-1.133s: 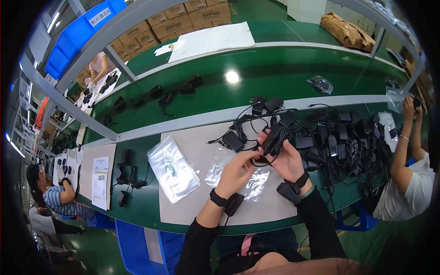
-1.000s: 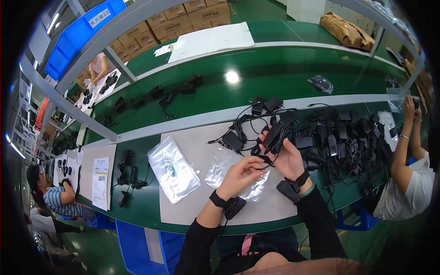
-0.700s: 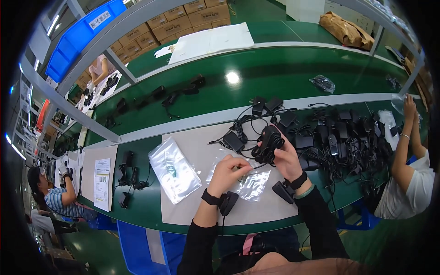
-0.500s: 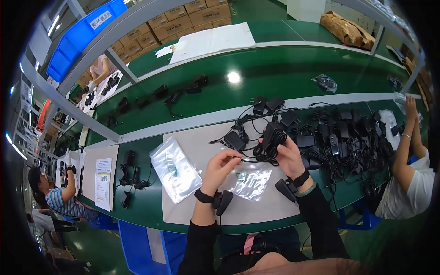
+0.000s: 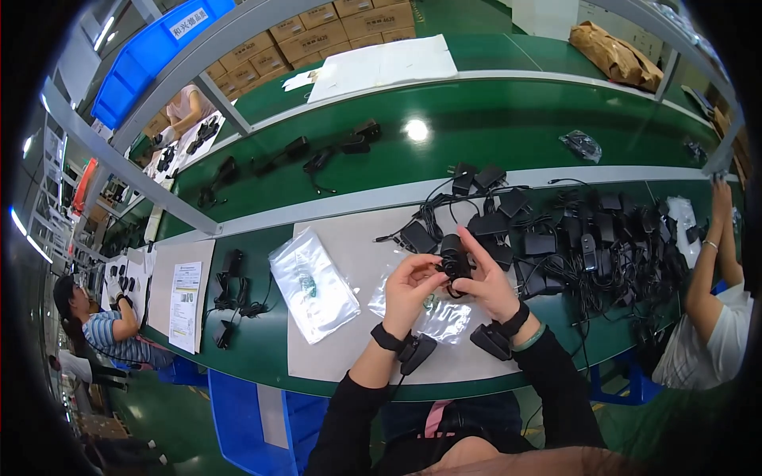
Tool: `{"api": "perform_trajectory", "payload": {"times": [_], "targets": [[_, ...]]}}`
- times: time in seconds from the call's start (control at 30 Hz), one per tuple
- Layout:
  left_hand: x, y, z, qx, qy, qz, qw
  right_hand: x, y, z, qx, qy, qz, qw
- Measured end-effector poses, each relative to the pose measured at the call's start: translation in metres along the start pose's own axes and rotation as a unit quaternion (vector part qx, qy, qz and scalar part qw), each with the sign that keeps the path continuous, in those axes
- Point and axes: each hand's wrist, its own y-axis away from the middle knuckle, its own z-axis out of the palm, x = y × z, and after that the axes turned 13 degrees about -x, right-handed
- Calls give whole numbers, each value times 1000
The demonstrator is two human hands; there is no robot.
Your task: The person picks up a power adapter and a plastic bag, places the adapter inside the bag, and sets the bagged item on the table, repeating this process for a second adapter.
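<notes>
At the left of the frame a stack of clear bags (image 5: 313, 283) lies on the grey mat (image 5: 357, 349). At centre my left hand (image 5: 410, 285) pinches the cord of the black power adapter (image 5: 455, 258), raised just above a loose clear bag (image 5: 432, 311). My right hand (image 5: 488, 279) grips the adapter's body; I judge I'm bundling its cord, and bagging calls for a tight coil, with the adapter pile (image 5: 603, 246) waiting at right.

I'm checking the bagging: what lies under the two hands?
Under the left hand and right hand, holding a black adapter, lies a clear plastic bag on the grey mat; its contents are unclear.
</notes>
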Motion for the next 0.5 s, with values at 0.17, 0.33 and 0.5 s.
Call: {"api": "perform_trajectory", "payload": {"times": [0.17,0.33,0.5], "targets": [[0,-2,2,2,-13,-28,1000,-1,-1,-5,10,-172,73,982],[-7,-1,-12,-37,-199,-3,979,-7,3,-5,18,-186,100,977],[2,-4,-13,-48,-199,20,979,-8,-1,-8,-20,-201,99,974]]}}
